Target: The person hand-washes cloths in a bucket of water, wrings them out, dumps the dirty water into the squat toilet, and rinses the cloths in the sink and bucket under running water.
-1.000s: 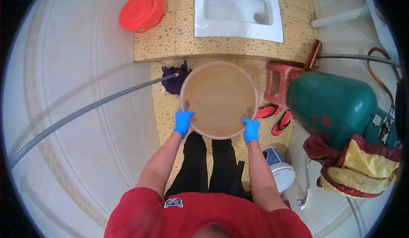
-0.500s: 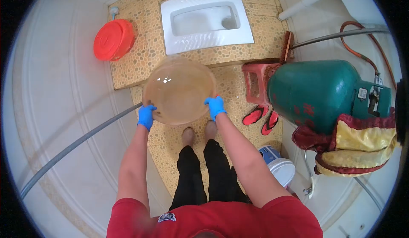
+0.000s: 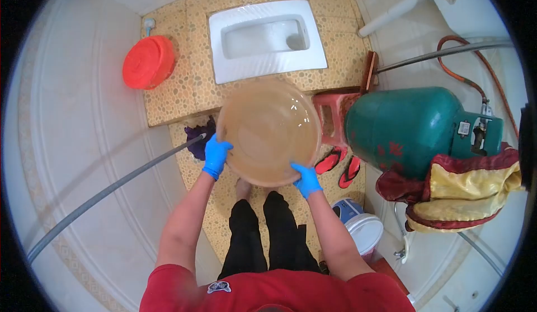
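Both my hands wear blue gloves and grip a large, see-through brownish basin (image 3: 232,108) that looks to hold water, with light glinting on its surface. My left hand (image 3: 216,155) is closed on the rim at the near left, thumb over the inside edge. At the near right, my right hand (image 3: 306,180) clasps the same rim. The basin is in front of my legs, just below the squat toilet (image 3: 217,52) in the picture. Left of the basin lies a purple mop head (image 3: 196,144) on a grey handle.
A raised tiled step (image 3: 187,97) carries the toilet and a red tub (image 3: 148,63). On the right are a pink stool (image 3: 329,116), a green gas cylinder (image 3: 400,127), a brush (image 3: 369,72), flip-flops (image 3: 349,172) and a white-lidded bucket (image 3: 363,231).
Both hands have carried the basin to the right and slightly toward me. It now overlaps the stool in view, and the purple mop head it was covering shows at left.
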Demonstrator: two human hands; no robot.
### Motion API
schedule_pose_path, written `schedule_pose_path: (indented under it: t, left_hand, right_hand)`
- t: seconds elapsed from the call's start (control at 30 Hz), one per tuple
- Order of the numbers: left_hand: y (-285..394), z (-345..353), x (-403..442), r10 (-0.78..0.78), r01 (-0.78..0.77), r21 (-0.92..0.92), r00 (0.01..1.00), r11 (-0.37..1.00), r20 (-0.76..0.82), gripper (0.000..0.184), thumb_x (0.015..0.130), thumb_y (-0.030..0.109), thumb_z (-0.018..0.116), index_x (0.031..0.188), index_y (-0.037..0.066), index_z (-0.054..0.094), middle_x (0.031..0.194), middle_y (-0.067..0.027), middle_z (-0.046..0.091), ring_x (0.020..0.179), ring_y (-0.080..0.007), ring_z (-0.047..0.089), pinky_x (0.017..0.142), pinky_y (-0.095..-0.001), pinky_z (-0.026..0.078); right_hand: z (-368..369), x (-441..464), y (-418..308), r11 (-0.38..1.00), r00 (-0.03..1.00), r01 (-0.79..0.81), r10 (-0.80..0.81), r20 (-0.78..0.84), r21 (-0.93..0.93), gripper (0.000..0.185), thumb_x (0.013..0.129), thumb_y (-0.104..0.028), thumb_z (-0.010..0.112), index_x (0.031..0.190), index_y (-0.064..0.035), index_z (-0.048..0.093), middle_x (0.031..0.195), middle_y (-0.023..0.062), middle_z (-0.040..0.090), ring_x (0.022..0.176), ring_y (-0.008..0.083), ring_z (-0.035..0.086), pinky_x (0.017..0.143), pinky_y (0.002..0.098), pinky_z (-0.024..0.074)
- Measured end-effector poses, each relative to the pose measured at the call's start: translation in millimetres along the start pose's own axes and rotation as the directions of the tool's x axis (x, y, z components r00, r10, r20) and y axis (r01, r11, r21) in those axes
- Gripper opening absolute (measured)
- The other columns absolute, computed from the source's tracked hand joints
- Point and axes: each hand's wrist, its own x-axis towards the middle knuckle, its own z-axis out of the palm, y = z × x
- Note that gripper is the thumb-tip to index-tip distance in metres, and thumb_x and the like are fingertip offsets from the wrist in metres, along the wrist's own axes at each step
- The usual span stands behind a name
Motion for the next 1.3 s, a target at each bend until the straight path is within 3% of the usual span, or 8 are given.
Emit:
schedule_pose_path:
  t: [0.37,0.53,0.6,0.77,0.8,0.87,1.17,1.3]
  left_hand:
    - [50,53,-15,-0.147,0.102,0.339,0.983,0.935,0.109,0.039,0.072,0.012,0.062,0.108,-0.003,0.058,0.089,-0.0105,0.066,0.076,-0.02,0.062,0.069,-0.0344,0.05]
    - [132,81,-6,0.071,-0.083,0.043,0.97,0.996,0.232,0.056,0.087,0.033,0.058,0.13,-0.001,0.043,0.117,-0.0174,0.058,0.105,-0.022,0.057,0.085,-0.033,0.046]
    - [152,82,-8,0.272,-0.224,-0.208,0.931,0.952,0.242,0.056,0.091,0.027,0.054,0.136,0.0,0.035,0.129,-0.017,0.049,0.116,-0.0215,0.049,0.094,-0.0318,0.042]
    - [137,51,-58,0.275,-0.236,-0.179,0.931,0.955,0.24,0.051,0.092,0.019,0.053,0.135,-0.001,0.036,0.128,-0.0173,0.049,0.117,-0.0214,0.049,0.096,-0.0319,0.04]
    - [126,41,-70,0.25,-0.222,-0.146,0.942,0.964,0.223,0.051,0.092,0.017,0.053,0.135,-0.002,0.035,0.128,-0.0174,0.049,0.117,-0.0218,0.049,0.097,-0.0319,0.04]
    - [99,23,-93,0.183,-0.161,-0.125,0.963,0.979,0.195,0.05,0.092,0.017,0.053,0.135,-0.002,0.035,0.128,-0.0177,0.05,0.117,-0.022,0.049,0.097,-0.032,0.04]
    - [-7,-33,-161,-0.043,0.046,-0.039,0.995,0.998,0.089,0.052,0.091,0.019,0.052,0.137,0.003,0.034,0.13,-0.0144,0.049,0.112,-0.0202,0.052,0.088,-0.0321,0.044]
    - [-27,-42,-181,-0.159,0.162,-0.042,0.986,0.986,0.058,0.052,0.09,0.019,0.053,0.136,0.002,0.036,0.129,-0.0138,0.049,0.108,-0.0197,0.053,0.086,-0.0316,0.045]
  right_hand:
    - [-49,-25,-24,0.98,0.988,-0.082,0.056,-0.142,-0.184,0.028,0.071,-0.006,0.06,0.098,-0.0097,0.057,0.082,0.0024,0.061,0.063,0.0148,0.057,0.052,0.0253,0.0467]
    - [-67,30,-53,0.92,0.975,-0.152,0.079,0.208,0.362,0.02,0.072,-0.006,0.055,0.092,-0.0054,0.057,0.081,0.0045,0.061,0.068,0.0181,0.06,0.058,0.0274,0.0511]
    - [2,5,-107,0.943,0.999,0.018,-0.001,-0.051,0.331,0.031,0.076,-0.007,0.05,0.107,-0.0011,0.054,0.09,0.0124,0.062,0.065,0.0171,0.056,0.056,0.0273,0.052]
    - [52,67,-241,0.702,0.842,-0.414,0.054,0.537,0.579,0.042,0.092,-0.019,0.039,0.131,-0.0037,0.039,0.132,0.0283,0.039,0.088,0.021,0.06,0.058,0.0211,0.0562]
    - [81,60,-263,0.828,0.898,-0.127,-0.138,0.418,0.546,0.042,0.095,-0.017,0.036,0.134,-0.0027,0.036,0.135,0.0282,0.035,0.097,0.0213,0.057,0.059,0.0222,0.0571]
    - [108,66,-311,0.795,0.912,-0.148,-0.121,0.392,0.589,0.04,0.094,-0.014,0.039,0.131,0.0003,0.038,0.136,0.0251,0.037,0.121,0.0343,0.043,0.059,0.0246,0.0587]
    - [129,50,-321,0.893,0.895,0.431,-0.441,0.063,0.131,0.03,0.076,-0.009,0.055,0.104,0.0018,0.053,0.098,0.017,0.059,0.087,0.0304,0.06,0.056,0.0316,0.0555]
    - [109,16,-273,0.907,0.912,0.403,-0.409,-0.031,-0.119,0.024,0.072,-0.01,0.059,0.094,-0.0025,0.055,0.089,0.0127,0.059,0.075,0.0274,0.06,0.052,0.0347,0.0541]
